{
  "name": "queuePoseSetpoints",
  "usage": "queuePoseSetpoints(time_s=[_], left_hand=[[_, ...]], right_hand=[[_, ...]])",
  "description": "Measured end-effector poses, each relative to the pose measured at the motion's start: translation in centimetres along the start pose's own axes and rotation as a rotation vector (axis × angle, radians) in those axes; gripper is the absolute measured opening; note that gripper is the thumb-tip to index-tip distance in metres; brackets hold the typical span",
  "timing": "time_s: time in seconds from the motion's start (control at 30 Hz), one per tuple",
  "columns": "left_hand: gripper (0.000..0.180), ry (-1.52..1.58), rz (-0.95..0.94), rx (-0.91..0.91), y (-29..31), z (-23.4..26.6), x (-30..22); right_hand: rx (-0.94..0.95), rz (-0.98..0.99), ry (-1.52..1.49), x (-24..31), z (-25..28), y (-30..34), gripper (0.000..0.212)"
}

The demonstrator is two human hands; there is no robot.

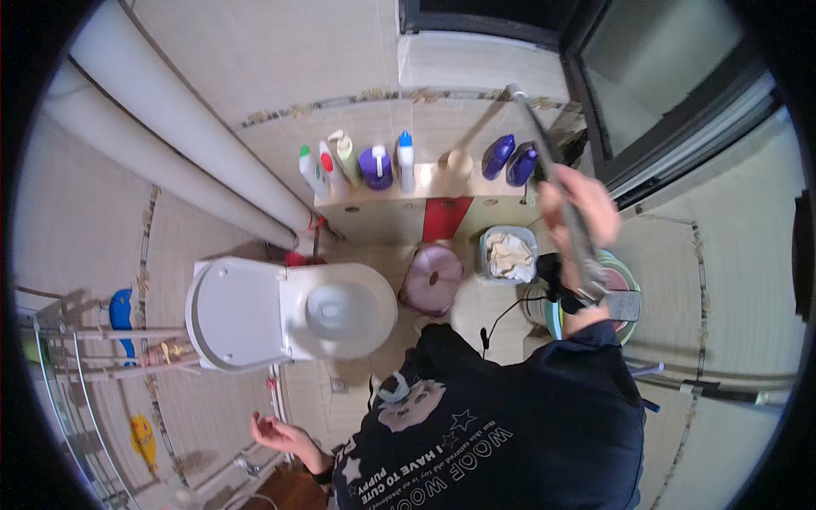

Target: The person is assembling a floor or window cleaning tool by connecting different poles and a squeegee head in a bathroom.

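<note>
My right hand (585,208), blurred by motion, is raised at the right with its fingers wrapped round a long grey rod (544,144). The rod slants from a pale tip near the wall, past my hand, down to my wrist; its kind is unclear. Low at the left, my left hand (282,433) has its fingers apart and nothing in them. The white toilet (378,302), lid raised, is the large thing closest to it. A ledge (374,212) with several bottles runs along the wall, left of the rod.
A purple stool (433,280) stands beside a small bin (510,255) with crumpled paper. Stacked basins (625,280) are under my right forearm, near a black cable (497,327). White pipes (170,110) and a metal rack (93,408) line the left; a dark-framed window (586,93) is upper right.
</note>
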State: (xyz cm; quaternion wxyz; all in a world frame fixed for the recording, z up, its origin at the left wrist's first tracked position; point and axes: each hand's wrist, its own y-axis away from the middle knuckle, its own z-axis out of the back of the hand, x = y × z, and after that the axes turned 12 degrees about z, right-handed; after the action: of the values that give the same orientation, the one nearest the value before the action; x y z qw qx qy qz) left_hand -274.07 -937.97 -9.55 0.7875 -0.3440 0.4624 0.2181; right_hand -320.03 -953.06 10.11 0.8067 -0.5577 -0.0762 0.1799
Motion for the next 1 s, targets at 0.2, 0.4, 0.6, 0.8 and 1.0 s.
queuePoseSetpoints(time_s=[0.2,0.4,0.6,0.8,1.0], left_hand=[[0.04,-0.026,-0.027,0.015,-0.1,-3.8,-2.8],[0.04,-0.018,-0.138,0.107,-0.4,-4.8,-2.7],[0.043,-0.074,-0.003,0.152,1.4,-3.9,-2.3],[0.042,-0.147,-0.055,0.166,3.0,-2.4,-1.9],[0.041,-0.2,0.016,0.182,4.3,-3.7,-2.8]], right_hand=[[-0.418,-0.216,-0.063,-2.4,5.9,2.8,0.025],[-0.144,-0.93,-0.484,-1.7,3.3,5.6,0.014],[0.758,-0.934,-0.556,-1.9,-9.1,22.1,0.022],[0.888,-1.02,-0.656,-0.3,-18.1,31.8,0.026],[1.002,-0.978,-0.474,-2.9,-23.0,39.3,0.035]])
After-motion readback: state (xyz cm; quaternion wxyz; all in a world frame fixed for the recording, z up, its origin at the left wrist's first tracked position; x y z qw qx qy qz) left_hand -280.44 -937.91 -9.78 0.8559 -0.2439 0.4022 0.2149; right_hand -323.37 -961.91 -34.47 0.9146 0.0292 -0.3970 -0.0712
